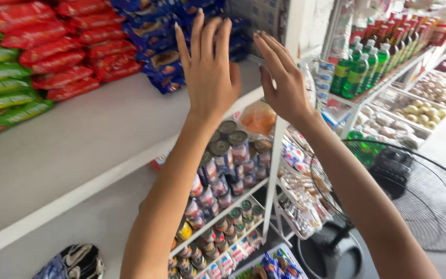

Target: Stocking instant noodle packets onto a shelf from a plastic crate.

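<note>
Both forearms rise from the bottom edge toward the white shelf [78,150]. Left hand [208,67]: raised, back to the camera, fingers straight and spread, holding nothing. Right hand [283,77]: raised beside it, palm turned toward the left hand, fingers straight and together, holding nothing. The hands are near each other, not touching.

Blue bags [156,39]: stacked at the back of the shelf, just behind the left hand's fingertips; whether any finger touches them cannot be told. Red bags [63,46]: stacked on the shelf left of the blue ones. Green bags [6,88]: at the shelf's far left.

Cans [223,170]: in rows on racks below the shelf, under the left forearm. Green bottles [357,70]: on a rack well right of the shelf. Fan [409,191]: black wire guard, low and right of the shelf, behind the right forearm.
</note>
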